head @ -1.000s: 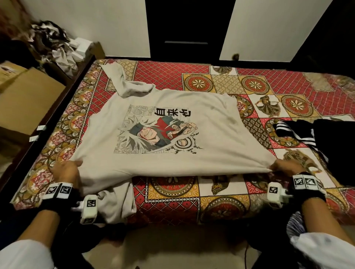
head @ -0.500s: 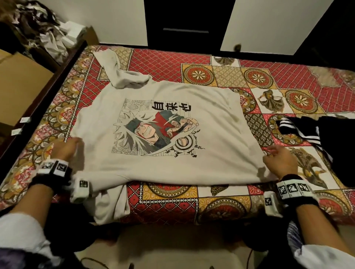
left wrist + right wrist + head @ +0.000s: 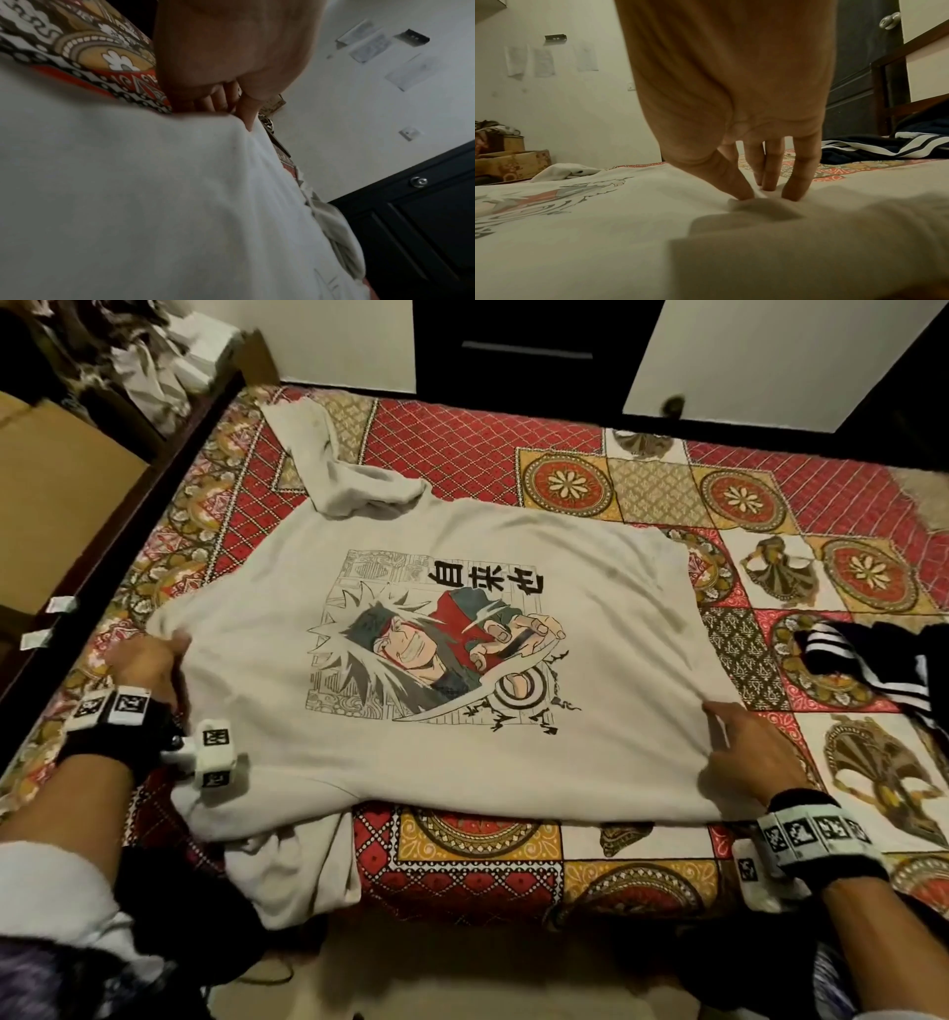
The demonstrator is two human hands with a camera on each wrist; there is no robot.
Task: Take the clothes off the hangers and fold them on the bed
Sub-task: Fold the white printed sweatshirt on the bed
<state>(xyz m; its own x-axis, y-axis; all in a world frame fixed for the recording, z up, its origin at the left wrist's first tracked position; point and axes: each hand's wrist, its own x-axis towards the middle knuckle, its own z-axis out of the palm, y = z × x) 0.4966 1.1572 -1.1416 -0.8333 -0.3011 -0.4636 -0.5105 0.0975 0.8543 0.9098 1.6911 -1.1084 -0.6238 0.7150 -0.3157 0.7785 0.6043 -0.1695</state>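
head view: both hands have moved inward from the near corners since a second ago. left hand (image 3: pixel 146 662) grips the shirt (image 3: pixel 452 752) at its left edge, right hand (image 3: pixel 755 752) presses flat on the right side; the shirt lies print-up on the bed (image 3: pixel 462 439).

left wrist view: curled fingers (image 3: pixel 223 101) pinch the cloth edge.

right wrist view: straight fingertips (image 3: pixel 795 192) press down, grasping nothing. smoothing looks done; folding likely comes next.

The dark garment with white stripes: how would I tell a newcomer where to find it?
Start at the bed with the red and gold patterned cover. A pale printed shirt lies spread across its middle. Beyond the shirt's right edge, apart from it, lies the dark garment, crumpled, the only dark cloth with white stripes.
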